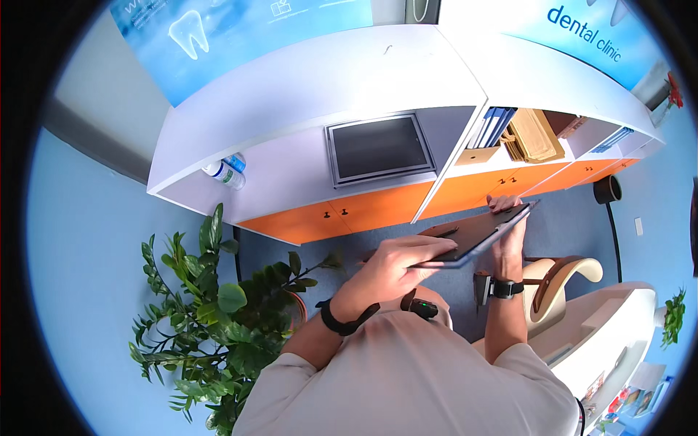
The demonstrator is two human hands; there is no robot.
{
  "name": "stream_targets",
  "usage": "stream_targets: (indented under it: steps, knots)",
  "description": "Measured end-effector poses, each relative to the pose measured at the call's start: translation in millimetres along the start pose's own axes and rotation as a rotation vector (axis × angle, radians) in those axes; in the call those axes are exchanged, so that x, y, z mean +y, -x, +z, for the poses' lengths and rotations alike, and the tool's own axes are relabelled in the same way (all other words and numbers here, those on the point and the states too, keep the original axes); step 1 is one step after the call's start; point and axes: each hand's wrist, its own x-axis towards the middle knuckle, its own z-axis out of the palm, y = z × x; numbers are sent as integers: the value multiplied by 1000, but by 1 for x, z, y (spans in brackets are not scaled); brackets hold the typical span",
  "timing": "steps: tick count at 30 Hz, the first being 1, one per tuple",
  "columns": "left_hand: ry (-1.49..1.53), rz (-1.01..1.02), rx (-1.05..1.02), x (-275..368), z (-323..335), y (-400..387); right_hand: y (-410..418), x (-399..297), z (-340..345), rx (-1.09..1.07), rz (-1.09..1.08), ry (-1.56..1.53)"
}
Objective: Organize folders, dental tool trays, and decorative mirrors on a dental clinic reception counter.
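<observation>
Between my two hands is a flat dark panel, probably a picture frame seen from the back. It is tilted, with a thin pale edge towards me and a small dark strip on its surface. My left hand grips the near left end, fingers over the top and thumb below. At the far right end, my right hand holds the edge, its fingertips showing above it. Beyond the panel, a silver-edged rectangular frame with a dark face lies in the white cabinet's open shelf, apart from both hands.
White cabinets with orange doors stretch ahead. Spray cans stand on the left shelf; blue binders and brown folders fill the right one. A leafy plant is left, a cream chair and white desk right.
</observation>
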Motion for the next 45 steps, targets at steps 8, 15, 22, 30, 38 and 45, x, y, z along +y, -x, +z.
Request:
stream_targets:
  steps: [8,15,22,30,38,45]
  knots:
    - [236,-379,-170,-44,-9,10,-11,-21,-5,30,-14,-89]
    - [-506,-485,-389,-77,-22,24,-15,-38,14,-236,-114,-172]
    - [-130,-563,-464,-90,-14,26,-38,-24,-27,-423,-86,-347]
    - [24,-683,-379,-100,-28,20,-56,-12,-51,-642,-50,-453]
    - [840,-884,305,-96,-60,17,-38,-31,-27,-473,-58,-282]
    - [1137,-774,481,-109,-53,19,-20,-37,0,-301,-97,-189]
